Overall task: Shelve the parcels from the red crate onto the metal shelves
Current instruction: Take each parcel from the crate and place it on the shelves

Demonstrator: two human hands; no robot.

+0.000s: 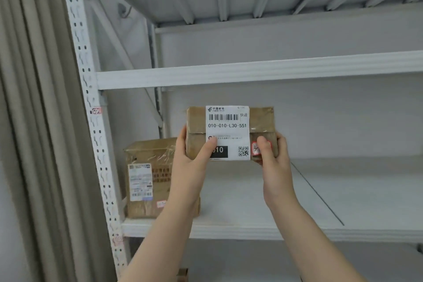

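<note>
Beige pleated curtain (pixel 34 121) at left; grey wall (pixel 297 36) behind

I see the held parcel (pixel 230 133) between my left hand (pixel 191 155) and right hand (pixel 272 155), above the shelf (pixel 263 194); another parcel (pixel 148 178) sits on it, lower left (by the upright (pixel 91 103)).

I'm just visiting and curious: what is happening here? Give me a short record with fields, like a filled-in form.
held parcel: brown box, raised in front of the rack
white label: faces the camera, reads 010-010-L30-551
left hand: grips the box's left side, thumb on the label
right hand: grips its right side, thumb on a red sticker
shelved parcel: taped brown box at the left end of the metal shelf
curtain: beige, left of the rack
</note>
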